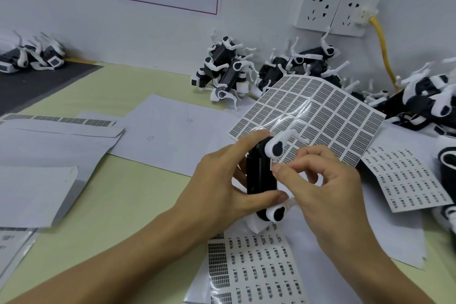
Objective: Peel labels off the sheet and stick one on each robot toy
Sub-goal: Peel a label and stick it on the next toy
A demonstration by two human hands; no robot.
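Spanning the whole lower view: pale yellow-green surface (138,200), strewn with white backing papers (170,131). Leaning curled at right of centre, its far edge lifted against a heap of toys: label sheet (318,111) with a full grid of dark printed labels. Lying flat nearer the body: two partly used label sheets, one at bottom centre (256,269), one at right (409,182). Piled along the wall: black-and-white robot toys, centre cluster (224,74), right heap (419,99), small group far left (32,54). Mounted on the wall above the right heap: double socket plate (338,11) with a yellow cable (383,49) plugged in. Gripped above the bottom sheet: one robot toy (261,177), black body upright, white legs at top and bottom. Wrapped round that toy's body: left hand (222,180), thumb low, fingers curled behind. Pinching a small label (273,164) between thumb and forefinger, at the toy's right edge: right hand (328,187).
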